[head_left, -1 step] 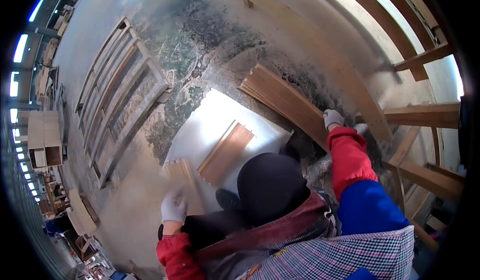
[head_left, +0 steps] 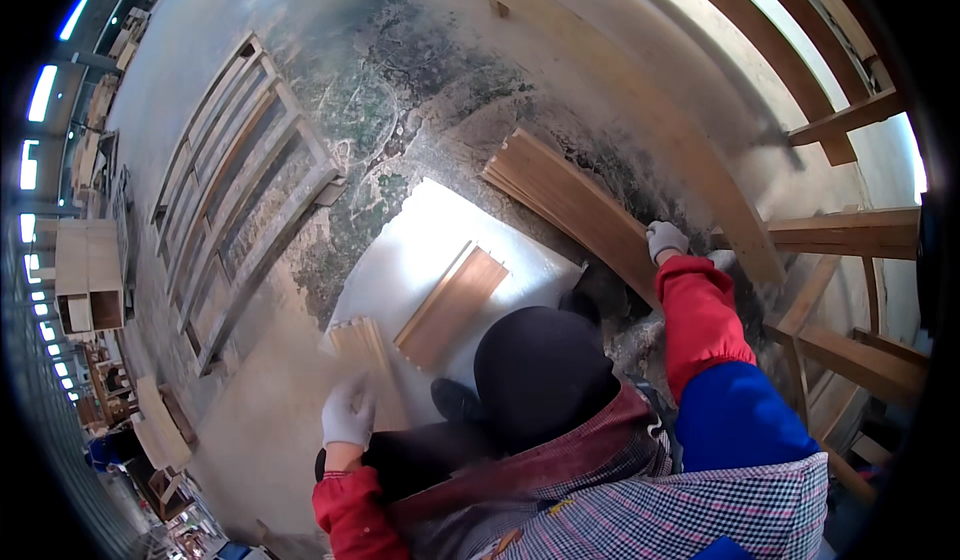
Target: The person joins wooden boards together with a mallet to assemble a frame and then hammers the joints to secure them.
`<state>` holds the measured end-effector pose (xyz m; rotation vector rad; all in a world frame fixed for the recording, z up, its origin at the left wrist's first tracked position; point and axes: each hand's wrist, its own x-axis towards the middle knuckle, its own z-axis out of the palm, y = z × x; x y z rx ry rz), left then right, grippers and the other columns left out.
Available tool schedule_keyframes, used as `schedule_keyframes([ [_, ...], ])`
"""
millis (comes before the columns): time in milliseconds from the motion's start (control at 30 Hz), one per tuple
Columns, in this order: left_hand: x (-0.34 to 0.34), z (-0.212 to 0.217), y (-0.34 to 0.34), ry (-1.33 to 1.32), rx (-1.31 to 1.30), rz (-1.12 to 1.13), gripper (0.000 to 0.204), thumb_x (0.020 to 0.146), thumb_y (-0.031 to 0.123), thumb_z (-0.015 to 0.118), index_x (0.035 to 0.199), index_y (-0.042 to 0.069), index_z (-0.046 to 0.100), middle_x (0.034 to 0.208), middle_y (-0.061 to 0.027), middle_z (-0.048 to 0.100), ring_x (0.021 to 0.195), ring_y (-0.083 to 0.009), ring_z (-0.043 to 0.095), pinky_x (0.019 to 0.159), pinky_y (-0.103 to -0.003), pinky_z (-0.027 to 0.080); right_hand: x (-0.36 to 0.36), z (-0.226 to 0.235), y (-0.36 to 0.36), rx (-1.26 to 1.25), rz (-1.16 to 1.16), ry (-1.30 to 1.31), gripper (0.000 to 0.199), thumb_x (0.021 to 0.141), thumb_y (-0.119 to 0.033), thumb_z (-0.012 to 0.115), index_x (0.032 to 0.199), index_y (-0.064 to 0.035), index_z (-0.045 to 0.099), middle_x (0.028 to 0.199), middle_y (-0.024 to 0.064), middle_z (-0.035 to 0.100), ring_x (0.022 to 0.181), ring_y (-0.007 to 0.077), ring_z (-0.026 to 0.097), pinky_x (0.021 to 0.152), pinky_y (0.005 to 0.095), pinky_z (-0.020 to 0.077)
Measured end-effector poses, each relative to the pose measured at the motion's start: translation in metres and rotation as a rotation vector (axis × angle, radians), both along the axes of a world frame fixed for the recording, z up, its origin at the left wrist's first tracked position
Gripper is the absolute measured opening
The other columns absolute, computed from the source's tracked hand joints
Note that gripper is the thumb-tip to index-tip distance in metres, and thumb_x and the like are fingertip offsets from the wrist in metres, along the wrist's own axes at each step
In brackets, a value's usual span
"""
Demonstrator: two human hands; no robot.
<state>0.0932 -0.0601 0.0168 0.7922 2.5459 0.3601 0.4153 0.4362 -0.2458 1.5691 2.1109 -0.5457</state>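
From where I stand, the person is bent low over the floor (head_left: 300,110), a dark cap and a checked top filling the lower part of the view, both arms in red sleeves and pale work gloves. The left hand (head_left: 348,412) lies flat, fingers spread rather than curled, on the near end of a small bundle of wooden slats (head_left: 362,352); the bundle runs away from that hand, up and a little to the right, onto the edge of a white sheet (head_left: 440,235) spread on the floor. Just beside it, further right on the sheet, a single wooden panel (head_left: 452,305) lies along much the same diagonal, apart from both hands. The right hand (head_left: 665,240) is well off to the other side, resting on the lower end of a longer stack of boards (head_left: 565,200) whose long axis slants up and to the left; whether its fingers grip the edge or only press down, I cannot tell. So the left hand is the nearer one to the slats and panel. A slatted wooden frame (head_left: 250,190) lies on the floor well to the left.
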Motion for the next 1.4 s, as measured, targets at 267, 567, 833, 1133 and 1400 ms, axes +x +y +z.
schedule_keyframes([
  [267,-0.001,-0.014,-0.016,-0.096,0.203,0.089,0.032,0.088,0.012,0.062,0.117,-0.002,0.060,0.110,-0.0138,0.065,0.101,-0.0218,0.064,0.090,-0.032,0.049,-0.052,0.080,-0.029,0.333,0.084,0.479,0.027,0.094,-0.030,0.046,0.106,-0.0083,0.055,0.101,0.0201,0.065,0.094,0.0418,0.060,0.081,0.0505,0.0475],
  [567,-0.013,0.060,0.049,-0.691,1.278,0.551,0.066,0.096,0.045,0.049,0.140,-0.002,0.035,0.133,-0.0156,0.049,0.111,-0.0290,0.057,0.096,-0.039,0.047,-0.223,0.324,-0.124,0.129,0.737,1.253,0.021,0.095,-0.023,0.047,0.108,-0.0084,0.055,0.099,0.0188,0.062,0.096,0.0385,0.058,0.084,0.0432,0.0473],
  [833,0.017,0.102,-0.042,-0.431,1.187,0.697,0.047,0.088,0.025,0.067,0.123,-0.002,0.050,0.110,-0.0161,0.061,0.088,-0.0253,0.067,0.066,-0.038,0.061,-0.252,0.327,-0.230,-0.114,0.980,1.395,0.035,0.090,-0.020,0.056,0.122,-0.0058,0.055,0.113,0.0170,0.058,0.103,0.0329,0.057,0.089,0.0398,0.0464],
  [1133,0.046,-0.012,-0.045,-0.082,0.972,1.182,0.045,0.083,0.019,0.074,0.116,-0.005,0.055,0.108,-0.0113,0.064,0.089,-0.0189,0.063,0.073,-0.030,0.051,-0.259,0.301,-0.235,-0.487,0.656,1.170,0.035,0.094,-0.019,0.055,0.122,0.0010,0.055,0.101,0.0075,0.062,0.089,0.0138,0.057,0.083,0.0291,0.0477],
  [1400,0.051,-0.031,-0.039,-0.037,0.941,1.244,0.037,0.085,0.015,0.070,0.109,-0.012,0.060,0.107,-0.0164,0.066,0.092,-0.0223,0.063,0.083,-0.034,0.049,-0.277,0.297,-0.237,-0.546,0.617,1.152,0.034,0.093,-0.019,0.055,0.120,0.0006,0.057,0.099,0.0070,0.063,0.085,0.0130,0.057,0.080,0.0280,0.0487],
])
